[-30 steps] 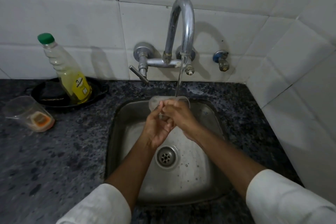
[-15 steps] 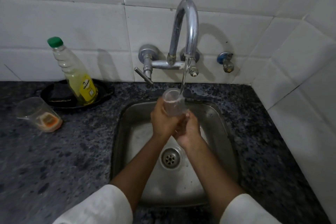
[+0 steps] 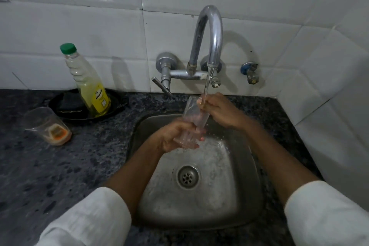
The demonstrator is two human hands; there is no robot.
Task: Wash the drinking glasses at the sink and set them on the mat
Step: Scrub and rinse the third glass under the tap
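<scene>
Clear glass [image 3: 192,121] tilted under tap stream; both hands gripping.

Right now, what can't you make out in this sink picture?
Head view only:
- The mat: outside the frame.
- Other glasses: none visible.
- Base of the glass: wrapped by the left hand.
- Right hand fingertips: hidden at the rim, under running water.
- Bottle label: too small.

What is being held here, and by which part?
A clear drinking glass: the left hand grips its base, the right hand its rim, under the running tap.
</scene>
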